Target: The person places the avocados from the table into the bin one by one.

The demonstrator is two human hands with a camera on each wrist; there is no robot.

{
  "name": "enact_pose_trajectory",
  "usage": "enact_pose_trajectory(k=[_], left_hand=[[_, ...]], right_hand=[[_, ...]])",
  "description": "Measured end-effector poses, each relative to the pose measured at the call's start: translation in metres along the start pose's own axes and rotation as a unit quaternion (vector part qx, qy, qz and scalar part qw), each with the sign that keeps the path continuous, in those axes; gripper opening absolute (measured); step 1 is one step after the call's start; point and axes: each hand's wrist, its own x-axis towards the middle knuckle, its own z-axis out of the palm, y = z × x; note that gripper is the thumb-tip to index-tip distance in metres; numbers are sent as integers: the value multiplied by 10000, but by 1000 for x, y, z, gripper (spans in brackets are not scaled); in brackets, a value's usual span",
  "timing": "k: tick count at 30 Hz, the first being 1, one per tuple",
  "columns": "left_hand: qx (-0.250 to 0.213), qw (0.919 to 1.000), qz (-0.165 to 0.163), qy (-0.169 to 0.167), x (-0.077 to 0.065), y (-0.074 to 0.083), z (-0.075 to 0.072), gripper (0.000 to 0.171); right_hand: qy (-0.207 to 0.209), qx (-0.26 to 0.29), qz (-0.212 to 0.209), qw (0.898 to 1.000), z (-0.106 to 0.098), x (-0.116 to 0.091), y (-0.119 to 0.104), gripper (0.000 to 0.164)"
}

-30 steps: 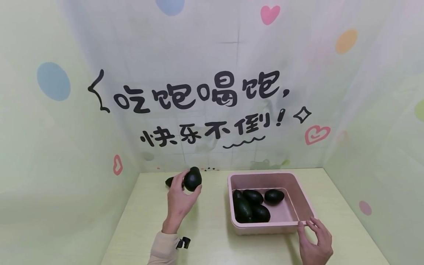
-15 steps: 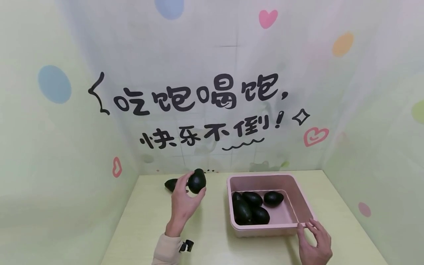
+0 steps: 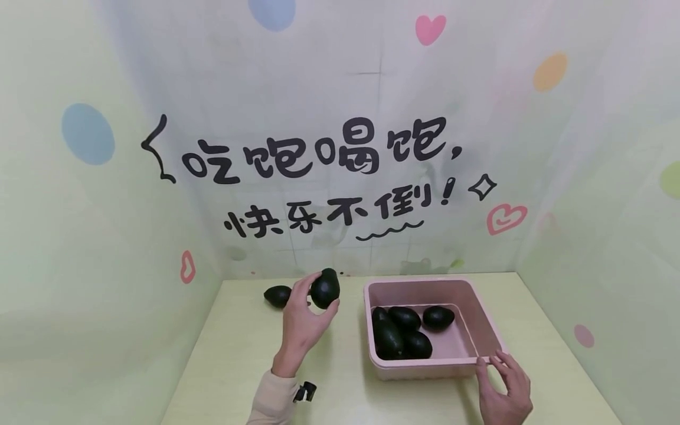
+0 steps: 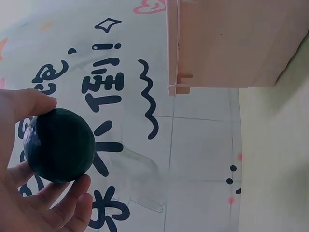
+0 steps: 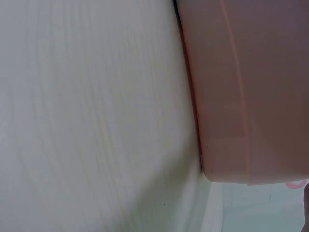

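My left hand [image 3: 304,330] holds a dark green avocado [image 3: 325,289] above the table, thumb on one side and fingers on the other. The same avocado [image 4: 60,145] shows round and dark in the left wrist view. Another avocado [image 3: 277,296] lies on the table behind that hand. To the right stands a pink plastic bin [image 3: 425,367] with several avocados [image 3: 389,339] inside, mostly along its left side. At the bin's front right corner, my right hand [image 3: 504,392] pinches the rim. In the right wrist view only the bin's outer wall [image 5: 256,96] and a fingertip appear.
The pale wood-grain table [image 3: 228,360] is enclosed by printed walls at the back and both sides. Black lettering [image 3: 329,177] covers the back wall. A small black device [image 3: 305,392] sits at the left wrist.
My left hand has moved a little to the right with the avocado, uncovering more of the one lying behind. The right hand stays on the bin's rim.
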Motion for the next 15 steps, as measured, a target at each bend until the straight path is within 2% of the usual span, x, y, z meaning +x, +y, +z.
enact_pose_trajectory(k=[10,15], left_hand=[[-34,9999,-42,-157,1,7,7,67],[-71,9998,58,-188,0,10,12,66]], right_hand=[[-23,-100,-33,9999,1,1,5,18],[-44,-99,19,9999,0,0,5,18]])
